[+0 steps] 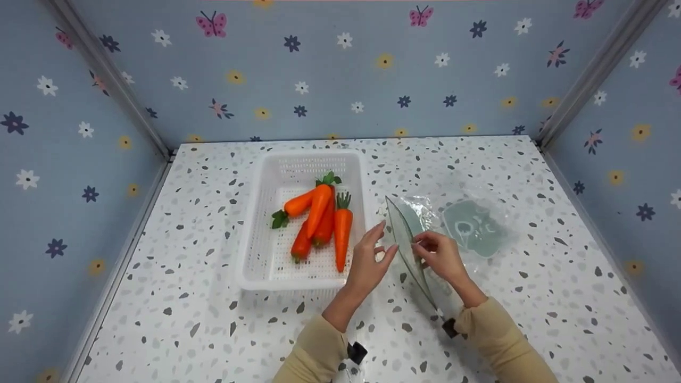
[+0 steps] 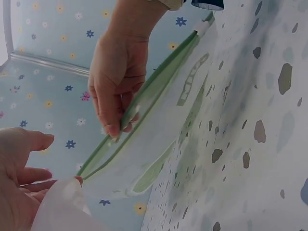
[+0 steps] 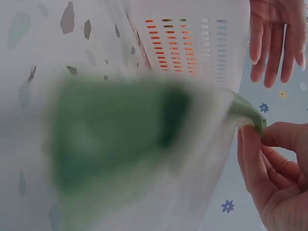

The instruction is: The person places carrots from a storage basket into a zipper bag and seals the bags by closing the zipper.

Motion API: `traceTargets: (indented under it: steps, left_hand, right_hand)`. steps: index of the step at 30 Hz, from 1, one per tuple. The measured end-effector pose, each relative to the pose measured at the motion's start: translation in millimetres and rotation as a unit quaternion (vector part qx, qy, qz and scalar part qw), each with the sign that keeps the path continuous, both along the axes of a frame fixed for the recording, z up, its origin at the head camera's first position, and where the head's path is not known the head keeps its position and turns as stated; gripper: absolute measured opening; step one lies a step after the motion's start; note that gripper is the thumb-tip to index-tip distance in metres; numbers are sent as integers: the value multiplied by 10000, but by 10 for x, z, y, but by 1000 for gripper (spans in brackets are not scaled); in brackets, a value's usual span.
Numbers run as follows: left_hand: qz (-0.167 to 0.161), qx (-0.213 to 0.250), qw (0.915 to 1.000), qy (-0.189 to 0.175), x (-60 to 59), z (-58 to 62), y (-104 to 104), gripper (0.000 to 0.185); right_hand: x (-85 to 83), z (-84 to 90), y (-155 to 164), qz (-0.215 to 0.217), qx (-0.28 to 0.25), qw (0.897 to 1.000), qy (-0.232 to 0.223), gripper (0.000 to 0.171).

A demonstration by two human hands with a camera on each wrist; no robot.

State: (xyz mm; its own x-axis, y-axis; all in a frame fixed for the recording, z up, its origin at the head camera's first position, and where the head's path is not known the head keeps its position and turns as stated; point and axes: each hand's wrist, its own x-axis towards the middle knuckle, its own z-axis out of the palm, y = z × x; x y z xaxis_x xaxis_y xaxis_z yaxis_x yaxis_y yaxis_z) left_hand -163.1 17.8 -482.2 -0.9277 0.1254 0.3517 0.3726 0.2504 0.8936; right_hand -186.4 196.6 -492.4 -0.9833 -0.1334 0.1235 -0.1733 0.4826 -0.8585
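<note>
A clear plastic zip bag [image 1: 404,236] with green edging stands on its side between the two hands, its mouth strips a little apart. My right hand [image 1: 439,256] pinches the mouth edge between thumb and fingers; the left wrist view shows this hand [image 2: 120,79] gripping the green strip [image 2: 161,72]. My left hand [image 1: 368,260] is beside the bag's other side, fingers fairly straight and holding nothing. In the right wrist view, the left hand [image 3: 276,38] appears apart from the bag, whose green printed part [image 3: 110,134] is blurred close to the camera.
Left of the hands, a white perforated basket [image 1: 250,223] holds several orange carrots [image 1: 343,234] with green tops. To the right, another clear bag with a green print [image 1: 481,234] lies flat on the speckled table [image 1: 558,298]. Flower-patterned walls [image 1: 340,69] enclose the back and sides.
</note>
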Motion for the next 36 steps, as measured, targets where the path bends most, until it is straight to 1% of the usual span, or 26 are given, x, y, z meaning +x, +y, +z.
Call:
traceTargets:
  steps: [5,8,12,16,20,23,28,33,36]
  left_hand:
    - [9,-230,9997,-74,19,-7,77,60]
    - [11,-284,9995,-110,32,-8,113,61]
    - [-10,-241,9996,-133,46,-12,147,58]
    - [35,-139,9999,-83,53,-2,165,50]
    - [118,-59,9999,35,56,1,168,43]
    - [133,74,9999,35,53,0,167,40]
    - [134,327,9994,-32,59,15,165,38]
    - [221,328,9992,60,68,37,174,35]
    - [248,337,9990,125,64,44,179,32]
  right_hand:
    - [51,103,-41,-4,-381,9993,24,9]
    - [93,190,-69,13,-555,9984,80,10]
    - [187,384,-146,77,-703,9971,282,9]
    - [264,566,-225,59,-819,9959,370,9]
    - [273,604,-250,24,-947,9946,428,10]
    - [282,607,-266,67,-990,9939,484,12]
    - [305,617,-299,111,-991,9940,443,15]
    - [321,614,-329,136,-753,9966,320,18]
    - [329,620,-338,89,-600,9975,355,17]
